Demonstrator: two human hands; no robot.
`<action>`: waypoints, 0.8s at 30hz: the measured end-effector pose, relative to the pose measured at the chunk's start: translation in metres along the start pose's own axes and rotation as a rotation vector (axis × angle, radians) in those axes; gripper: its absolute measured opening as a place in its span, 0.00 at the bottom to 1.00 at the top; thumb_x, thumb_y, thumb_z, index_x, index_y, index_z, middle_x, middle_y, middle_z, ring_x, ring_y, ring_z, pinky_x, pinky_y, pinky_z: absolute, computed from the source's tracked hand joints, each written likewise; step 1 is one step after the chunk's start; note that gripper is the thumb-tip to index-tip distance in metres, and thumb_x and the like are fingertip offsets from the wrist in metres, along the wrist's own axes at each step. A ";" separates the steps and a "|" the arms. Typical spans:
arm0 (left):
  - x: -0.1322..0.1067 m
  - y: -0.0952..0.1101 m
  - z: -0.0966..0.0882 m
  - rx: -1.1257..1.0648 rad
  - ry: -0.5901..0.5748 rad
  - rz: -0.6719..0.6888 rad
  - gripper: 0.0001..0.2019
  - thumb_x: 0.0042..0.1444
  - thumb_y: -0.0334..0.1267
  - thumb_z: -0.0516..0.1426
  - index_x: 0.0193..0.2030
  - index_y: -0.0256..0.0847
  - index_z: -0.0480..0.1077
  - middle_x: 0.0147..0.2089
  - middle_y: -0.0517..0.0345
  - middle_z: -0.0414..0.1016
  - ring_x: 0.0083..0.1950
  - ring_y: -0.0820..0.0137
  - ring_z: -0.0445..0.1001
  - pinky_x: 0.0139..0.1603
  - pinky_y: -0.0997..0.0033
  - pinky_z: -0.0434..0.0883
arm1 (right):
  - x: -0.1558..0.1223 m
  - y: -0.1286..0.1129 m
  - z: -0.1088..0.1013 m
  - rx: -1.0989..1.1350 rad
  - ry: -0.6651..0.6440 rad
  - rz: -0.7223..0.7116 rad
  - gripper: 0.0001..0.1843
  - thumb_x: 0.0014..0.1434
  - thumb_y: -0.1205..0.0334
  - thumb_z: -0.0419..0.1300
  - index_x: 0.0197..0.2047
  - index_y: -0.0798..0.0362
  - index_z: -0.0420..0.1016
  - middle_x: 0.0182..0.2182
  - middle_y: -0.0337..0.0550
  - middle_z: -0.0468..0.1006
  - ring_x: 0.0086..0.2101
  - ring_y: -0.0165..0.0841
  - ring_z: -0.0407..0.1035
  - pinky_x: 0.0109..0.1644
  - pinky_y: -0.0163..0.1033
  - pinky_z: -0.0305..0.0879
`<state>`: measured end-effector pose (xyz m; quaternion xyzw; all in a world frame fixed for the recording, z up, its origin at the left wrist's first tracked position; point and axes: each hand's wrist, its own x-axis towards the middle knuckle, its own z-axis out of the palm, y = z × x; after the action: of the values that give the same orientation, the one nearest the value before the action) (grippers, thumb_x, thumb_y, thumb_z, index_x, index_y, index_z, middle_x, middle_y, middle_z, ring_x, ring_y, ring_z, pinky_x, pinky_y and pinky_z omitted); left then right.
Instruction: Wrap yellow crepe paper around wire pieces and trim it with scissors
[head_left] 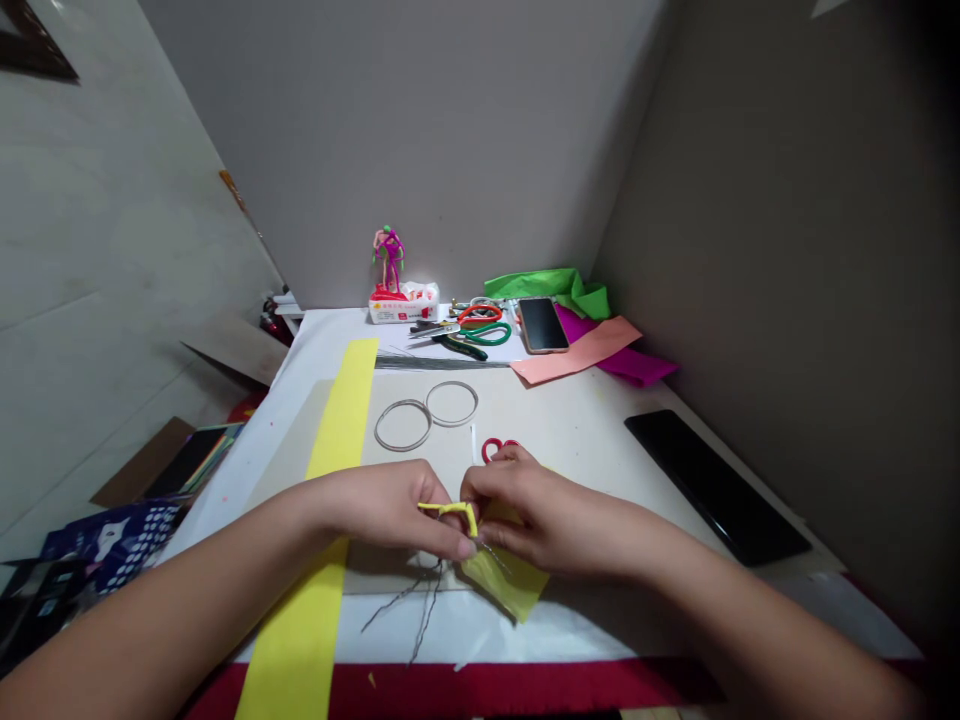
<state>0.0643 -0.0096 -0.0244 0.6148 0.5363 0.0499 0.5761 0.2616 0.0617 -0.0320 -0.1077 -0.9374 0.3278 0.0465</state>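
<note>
My left hand [390, 510] and my right hand [521, 500] meet over the board, their fingertips pinching a small bent strip of yellow paper [448, 510]. Thin dark wires [421, 605] trail down from under my fingers. A wider piece of yellow paper [506, 587] lies partly under my right hand. A long yellow paper strip [343, 420] runs past my left wrist. Two coils of silver wire [403, 425] lie beyond my hands, and red-handled scissors [496, 449] sit just past my right hand, partly hidden by it.
At the back stand a pink-and-green wire figure [389, 258] and a tissue pack [403, 303]. Nearby lie pliers [465, 345], a phone [542, 324], a wire bundle [442, 362], and green, salmon and magenta paper [574, 352]. A black slab [716, 485] lies at the right.
</note>
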 end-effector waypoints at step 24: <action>-0.009 -0.003 -0.020 -0.381 0.205 0.095 0.19 0.51 0.45 0.62 0.19 0.37 0.62 0.19 0.70 0.47 0.23 0.77 0.41 0.24 0.71 0.40 | -0.005 0.011 -0.013 0.417 0.301 0.376 0.29 0.63 0.44 0.49 0.20 0.55 0.68 0.16 0.39 0.67 0.19 0.27 0.59 0.24 0.33 0.56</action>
<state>0.0447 -0.0042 -0.0152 0.5112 0.5435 0.2395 0.6212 0.2707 0.0761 -0.0289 -0.3146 -0.7963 0.4962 0.1441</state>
